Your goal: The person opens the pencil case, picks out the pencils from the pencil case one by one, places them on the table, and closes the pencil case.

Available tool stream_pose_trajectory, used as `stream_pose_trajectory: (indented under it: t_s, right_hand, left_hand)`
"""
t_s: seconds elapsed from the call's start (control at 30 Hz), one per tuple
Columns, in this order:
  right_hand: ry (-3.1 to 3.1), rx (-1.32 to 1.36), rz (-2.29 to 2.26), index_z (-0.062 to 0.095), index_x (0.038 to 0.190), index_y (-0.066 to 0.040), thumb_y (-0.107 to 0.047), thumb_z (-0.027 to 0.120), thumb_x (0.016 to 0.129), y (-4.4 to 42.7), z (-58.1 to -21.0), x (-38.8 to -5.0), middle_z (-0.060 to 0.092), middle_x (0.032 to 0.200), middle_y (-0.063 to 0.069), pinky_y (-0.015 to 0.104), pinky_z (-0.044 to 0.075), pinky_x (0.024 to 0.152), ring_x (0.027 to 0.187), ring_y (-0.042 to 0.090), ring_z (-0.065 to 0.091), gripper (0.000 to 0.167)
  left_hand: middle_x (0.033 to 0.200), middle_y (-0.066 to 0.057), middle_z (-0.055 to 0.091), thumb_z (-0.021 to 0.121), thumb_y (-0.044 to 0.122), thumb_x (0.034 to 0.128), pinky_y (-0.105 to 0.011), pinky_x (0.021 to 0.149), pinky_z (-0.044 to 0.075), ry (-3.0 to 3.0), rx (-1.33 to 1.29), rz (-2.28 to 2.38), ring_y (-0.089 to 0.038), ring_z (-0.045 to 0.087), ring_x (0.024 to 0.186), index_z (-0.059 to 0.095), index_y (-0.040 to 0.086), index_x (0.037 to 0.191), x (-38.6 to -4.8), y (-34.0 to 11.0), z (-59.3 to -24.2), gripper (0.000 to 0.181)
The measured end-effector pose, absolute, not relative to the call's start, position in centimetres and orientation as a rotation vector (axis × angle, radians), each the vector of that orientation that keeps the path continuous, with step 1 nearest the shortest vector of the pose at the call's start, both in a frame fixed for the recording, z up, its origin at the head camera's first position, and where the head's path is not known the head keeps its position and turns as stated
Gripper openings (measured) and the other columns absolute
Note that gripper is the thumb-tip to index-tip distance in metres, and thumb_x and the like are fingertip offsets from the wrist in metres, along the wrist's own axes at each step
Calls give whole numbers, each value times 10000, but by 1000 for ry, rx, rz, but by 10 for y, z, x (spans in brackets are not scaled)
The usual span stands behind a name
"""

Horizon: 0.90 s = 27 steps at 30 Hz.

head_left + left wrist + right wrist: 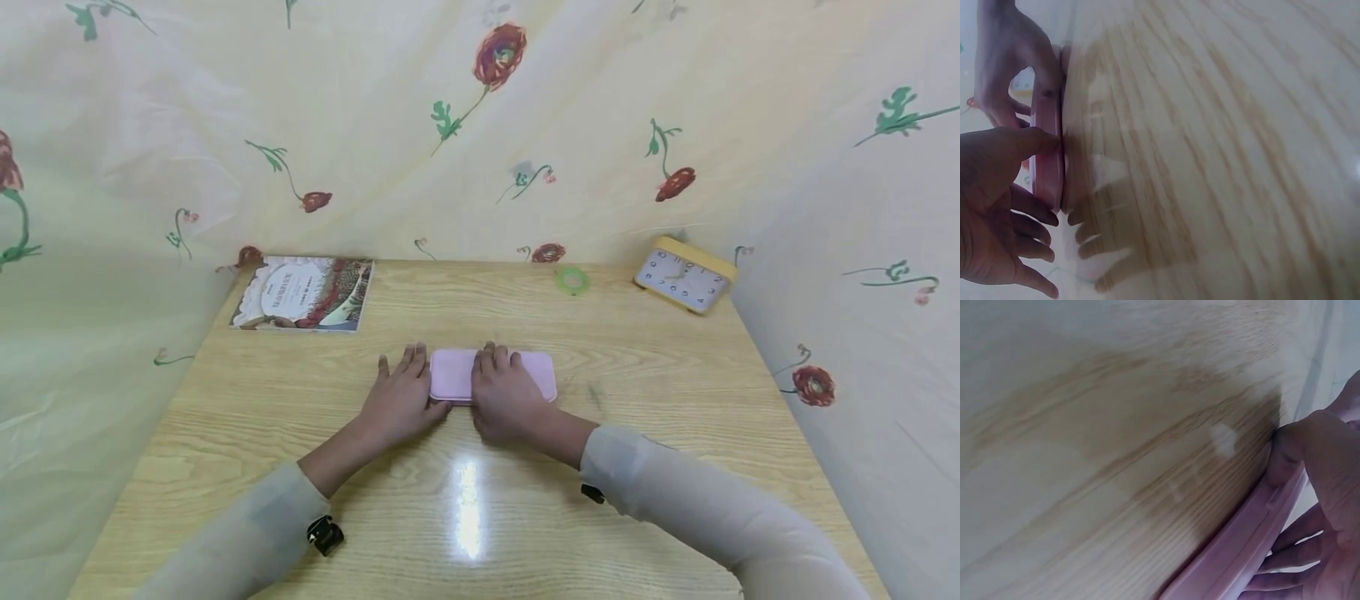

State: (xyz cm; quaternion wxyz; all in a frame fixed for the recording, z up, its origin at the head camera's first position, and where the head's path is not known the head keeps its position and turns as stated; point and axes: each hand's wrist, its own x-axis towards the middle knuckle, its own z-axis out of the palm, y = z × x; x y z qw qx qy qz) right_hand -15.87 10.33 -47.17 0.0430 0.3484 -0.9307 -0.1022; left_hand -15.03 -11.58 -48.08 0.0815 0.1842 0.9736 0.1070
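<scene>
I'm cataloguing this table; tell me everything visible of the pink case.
The pink case is a smooth, rounded, plastic-looking oblong with a seam along its side; it looks closed. It lies flat on the wooden table. The right hand grips it across the middle; the left hand touches its left end.

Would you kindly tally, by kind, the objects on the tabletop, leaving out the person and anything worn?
Pink case: 1
Booklet: 1
Yellow-framed clock: 1
Green ring: 1
Total: 4
</scene>
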Motion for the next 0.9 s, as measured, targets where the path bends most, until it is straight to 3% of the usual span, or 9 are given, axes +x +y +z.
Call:
stream_pose_trajectory:
  t_s: [0.27,0.6,0.9]
  right_hand:
    - [-2802,1036,-482,622,1362,236,-318,705,901,91,-467,-156,672,1376,402,629,646,966,1198,526,685,725]
    - [-2951,1115,-434,591,1423,214,-336,781,884,96,-454,-164,638,1453,385,599,647,989,1291,510,649,793]
    - [-2938,1185,-436,614,1388,206,-335,803,878,99,-452,-171,665,1411,366,595,658,959,1280,512,667,767]
  left_hand:
    - [1744,-315,357,688,571,1060,-771,1299,276,2959,570,239,-493,339,1649,547,-114,1554,-149,-116,-481,857]
    - [1729,-319,385,703,579,1050,-770,1291,294,2976,595,238,-502,355,1639,590,-101,1523,-150,-118,-483,836]
    - [1735,-312,374,727,575,1035,-783,1291,275,2981,599,283,-527,314,1648,584,-19,1571,-151,-120,-481,812]
